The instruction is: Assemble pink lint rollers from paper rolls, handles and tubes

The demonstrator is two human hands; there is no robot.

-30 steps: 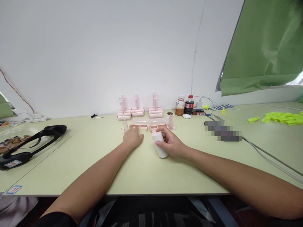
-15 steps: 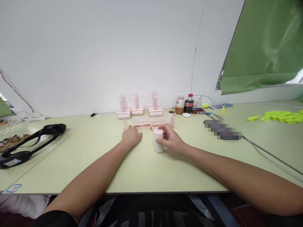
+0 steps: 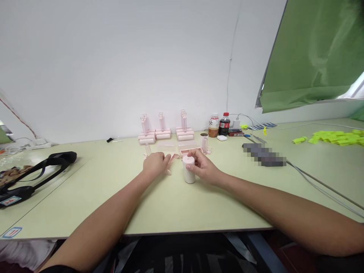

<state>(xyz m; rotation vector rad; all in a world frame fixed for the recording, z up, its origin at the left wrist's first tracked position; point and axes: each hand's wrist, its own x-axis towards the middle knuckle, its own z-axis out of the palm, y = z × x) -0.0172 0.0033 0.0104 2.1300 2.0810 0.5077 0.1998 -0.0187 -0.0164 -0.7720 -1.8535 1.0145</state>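
Note:
My right hand (image 3: 205,166) is closed round the side of a white lint roller roll (image 3: 189,175) with a pink end cap. The roll stands upright on the table. My left hand (image 3: 155,165) grips a pink trough-shaped lint roller cover (image 3: 172,160), tilted off the table; the fingers are partly hidden behind the back of the hand. Just beyond the roll lies another pink lint roller cover (image 3: 185,151), open side up. A clear pink handle (image 3: 204,144) stands at its right, and a similar clear handle (image 3: 147,149) shows behind my left hand.
Several pink lint rollers (image 3: 185,135) with upright handles stand along the wall. Right of them are a juice bottle (image 3: 213,127), a cola bottle (image 3: 224,125) and a white case (image 3: 222,138). Yellow-green pieces (image 3: 338,137) lie far right, a black headset strap (image 3: 54,170) at left.
My left hand has taken hold of the pink cover and drawn it back and up from its place beside the other cover. My right hand keeps the roll nearly still.

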